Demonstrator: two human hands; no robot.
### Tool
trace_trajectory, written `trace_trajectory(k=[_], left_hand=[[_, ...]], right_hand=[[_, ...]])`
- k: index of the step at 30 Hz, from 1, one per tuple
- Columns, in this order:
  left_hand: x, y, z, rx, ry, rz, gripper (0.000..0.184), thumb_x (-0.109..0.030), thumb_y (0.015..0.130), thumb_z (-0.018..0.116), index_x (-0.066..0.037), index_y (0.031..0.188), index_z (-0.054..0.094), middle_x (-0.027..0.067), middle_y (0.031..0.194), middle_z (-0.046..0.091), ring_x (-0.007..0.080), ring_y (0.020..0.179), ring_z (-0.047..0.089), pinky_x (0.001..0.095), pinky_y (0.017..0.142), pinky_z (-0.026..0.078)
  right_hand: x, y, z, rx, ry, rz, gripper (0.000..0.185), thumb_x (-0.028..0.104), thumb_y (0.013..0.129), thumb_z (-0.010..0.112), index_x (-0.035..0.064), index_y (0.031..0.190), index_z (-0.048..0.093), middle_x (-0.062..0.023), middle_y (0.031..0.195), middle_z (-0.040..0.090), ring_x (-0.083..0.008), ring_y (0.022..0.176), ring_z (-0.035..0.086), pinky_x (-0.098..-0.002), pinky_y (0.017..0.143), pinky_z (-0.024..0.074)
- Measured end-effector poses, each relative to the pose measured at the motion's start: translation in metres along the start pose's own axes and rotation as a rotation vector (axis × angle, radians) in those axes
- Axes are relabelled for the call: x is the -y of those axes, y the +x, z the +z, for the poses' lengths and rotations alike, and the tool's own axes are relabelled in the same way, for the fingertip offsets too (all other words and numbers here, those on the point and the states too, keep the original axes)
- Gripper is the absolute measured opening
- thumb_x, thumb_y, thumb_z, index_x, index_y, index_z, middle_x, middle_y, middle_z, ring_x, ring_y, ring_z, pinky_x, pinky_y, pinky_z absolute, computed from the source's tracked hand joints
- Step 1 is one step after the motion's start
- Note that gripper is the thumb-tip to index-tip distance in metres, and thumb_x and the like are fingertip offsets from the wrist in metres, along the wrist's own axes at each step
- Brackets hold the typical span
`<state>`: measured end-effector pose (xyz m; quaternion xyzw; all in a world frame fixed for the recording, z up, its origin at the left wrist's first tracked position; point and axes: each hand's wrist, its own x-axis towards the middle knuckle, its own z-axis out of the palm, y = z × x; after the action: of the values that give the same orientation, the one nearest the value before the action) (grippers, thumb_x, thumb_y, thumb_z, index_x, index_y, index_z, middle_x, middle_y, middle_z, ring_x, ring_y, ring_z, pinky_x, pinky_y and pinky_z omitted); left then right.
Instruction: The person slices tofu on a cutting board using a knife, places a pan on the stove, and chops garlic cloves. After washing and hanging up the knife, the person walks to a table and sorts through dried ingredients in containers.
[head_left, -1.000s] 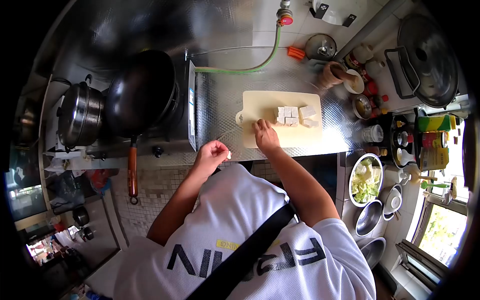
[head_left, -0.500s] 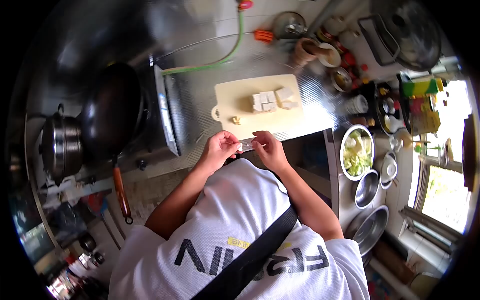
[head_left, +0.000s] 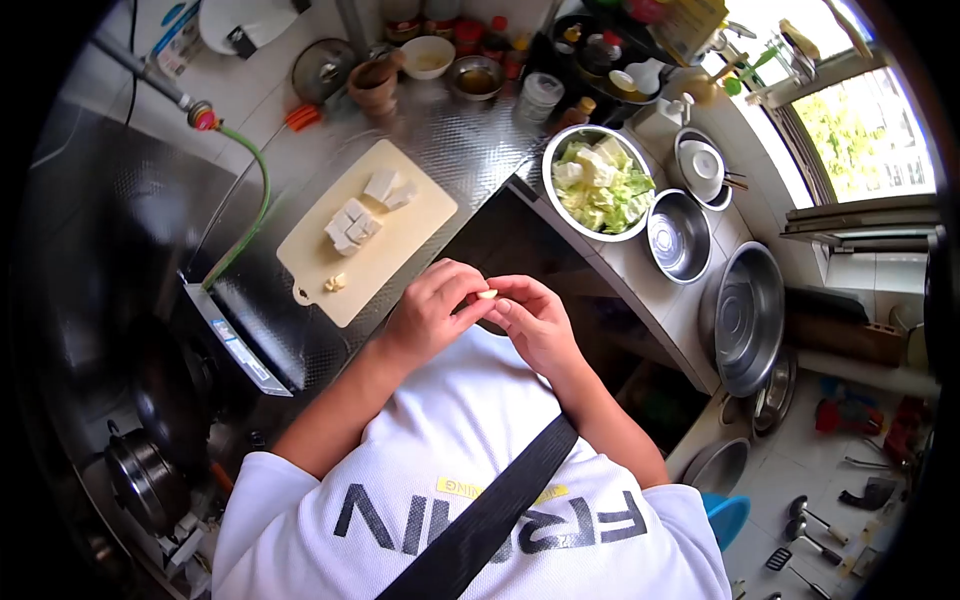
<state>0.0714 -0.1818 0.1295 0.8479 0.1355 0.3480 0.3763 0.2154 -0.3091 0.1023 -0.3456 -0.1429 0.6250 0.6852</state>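
A small pale garlic clove [head_left: 487,294] is pinched between the fingertips of both hands, in front of my chest. My left hand [head_left: 432,308] is closed on its left side, thumb and forefinger together. From the other side, the thumb and fingers of my right hand [head_left: 533,318] grip it as well. Just beyond them lies a cream cutting board [head_left: 410,190], tilted across the steel counter. On the board are white tofu blocks [head_left: 352,228], with more tofu pieces [head_left: 389,188] farther back and a few garlic cloves [head_left: 335,283] near the handle end.
To the right stand a bowl of cut cabbage [head_left: 598,185], a steel bowl [head_left: 679,235] and a large steel basin [head_left: 748,318]. A clay mortar [head_left: 374,88] and jars line the back. A green hose [head_left: 262,190] and a lidded pot [head_left: 147,480] are at left.
My view has turned to the right, so the board now appears farther left. My hands have come together, and my right fingers now meet the clove that was at my left fingertips.
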Motion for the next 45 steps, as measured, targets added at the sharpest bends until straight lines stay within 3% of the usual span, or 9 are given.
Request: trace_trajectory(k=[8, 10, 14, 20, 30, 33, 38, 40, 45], left_hand=[[-0.047, 0.050, 0.119, 0.092, -0.015, -0.039, 0.020, 0.004, 0.076, 0.077, -0.002, 0.092, 0.066, 0.0107, 0.090, 0.068, 0.0238, 0.076, 0.068, 0.0299, 0.066, 0.056], [-0.057, 0.060, 0.154, 0.191, -0.134, -0.189, 0.016, 0.004, 0.080, 0.075, 0.000, 0.093, 0.067, 0.0092, 0.089, 0.069, 0.0160, 0.076, 0.068, 0.0260, 0.067, 0.054], [-0.073, 0.077, 0.238, 0.339, -0.465, -0.453, 0.010, 0.003, 0.089, 0.069, 0.002, 0.098, 0.066, 0.0070, 0.091, 0.069, 0.0130, 0.082, 0.069, 0.0248, 0.073, 0.056], [-0.119, 0.118, 0.341, 0.663, -0.858, -0.618, 0.010, 0.010, 0.088, 0.067, 0.005, 0.097, 0.067, 0.0081, 0.096, 0.068, 0.0133, 0.088, 0.069, 0.0241, 0.079, 0.057], [-0.169, 0.156, 0.455, 1.179, -0.936, -0.612, 0.013, 0.011, 0.086, 0.070, 0.007, 0.099, 0.068, 0.0113, 0.103, 0.070, 0.0162, 0.094, 0.069, 0.0277, 0.088, 0.057], [-0.185, 0.167, 0.476, 1.276, -0.865, -0.662, 0.014, 0.013, 0.083, 0.072, 0.006, 0.094, 0.068, 0.0117, 0.100, 0.070, 0.0170, 0.091, 0.069, 0.0296, 0.087, 0.058], [-0.184, 0.179, 0.484, 1.290, -0.889, -0.609, 0.011, 0.010, 0.085, 0.071, 0.005, 0.095, 0.067, 0.0115, 0.100, 0.070, 0.0174, 0.093, 0.069, 0.0288, 0.088, 0.058], [-0.175, 0.183, 0.479, 1.300, -0.844, -0.589, 0.009, 0.007, 0.089, 0.069, 0.007, 0.098, 0.066, 0.0104, 0.100, 0.071, 0.0166, 0.093, 0.070, 0.0272, 0.088, 0.058], [-0.149, 0.191, 0.455, 1.205, -0.792, -0.673, 0.012, 0.006, 0.088, 0.070, 0.007, 0.100, 0.065, 0.0116, 0.099, 0.071, 0.0175, 0.093, 0.071, 0.0278, 0.088, 0.058]], right_hand=[[0.078, -0.054, -0.092, -0.078, -0.056, -0.056, 0.029, 0.005, 0.095, 0.065, -0.0013, 0.123, 0.058, -0.0108, 0.118, 0.064, -0.0191, 0.110, 0.065, -0.0342, 0.093, 0.0573], [0.107, -0.075, -0.119, -0.109, -0.205, -0.011, 0.031, 0.012, 0.097, 0.065, -0.0011, 0.124, 0.056, -0.0103, 0.117, 0.063, -0.0181, 0.102, 0.068, -0.0326, 0.087, 0.0584], [0.158, -0.135, -0.186, -0.389, -0.485, -0.095, 0.027, 0.015, 0.098, 0.063, -0.0016, 0.119, 0.060, -0.0091, 0.108, 0.066, -0.0175, 0.095, 0.069, -0.0296, 0.079, 0.0566], [0.241, -0.257, -0.260, -0.853, -0.332, -0.394, 0.022, 0.018, 0.099, 0.061, 0.0014, 0.113, 0.062, -0.0097, 0.107, 0.069, -0.0179, 0.094, 0.069, -0.0296, 0.079, 0.0542], [0.315, -0.454, -0.315, -1.429, -0.317, -0.862, 0.020, 0.018, 0.099, 0.061, 0.0040, 0.113, 0.062, -0.0063, 0.103, 0.068, -0.0141, 0.086, 0.067, -0.0258, 0.071, 0.0541], [0.372, -0.549, -0.335, -1.885, -0.597, -1.115, 0.017, 0.020, 0.096, 0.065, 0.0054, 0.106, 0.063, -0.0036, 0.090, 0.068, -0.0107, 0.079, 0.065, -0.0258, 0.063, 0.0524], [0.502, -0.753, -0.334, -3.029, -1.117, -0.593, 0.048, 0.044, 0.081, 0.076, 0.0030, 0.104, 0.063, -0.0115, 0.094, 0.071, -0.0322, 0.089, 0.068, -0.0410, 0.083, 0.0537], [0.532, -0.793, -0.344, -3.204, -1.064, -0.306, 0.063, 0.051, 0.079, 0.077, -0.0013, 0.111, 0.060, -0.0196, 0.106, 0.069, -0.0387, 0.097, 0.068, -0.0418, 0.091, 0.0535], [0.557, -0.848, -0.367, -2.989, -0.722, 0.204, 0.082, 0.059, 0.079, 0.074, -0.0091, 0.121, 0.054, -0.0275, 0.116, 0.066, -0.0403, 0.109, 0.066, -0.0454, 0.093, 0.0545]])
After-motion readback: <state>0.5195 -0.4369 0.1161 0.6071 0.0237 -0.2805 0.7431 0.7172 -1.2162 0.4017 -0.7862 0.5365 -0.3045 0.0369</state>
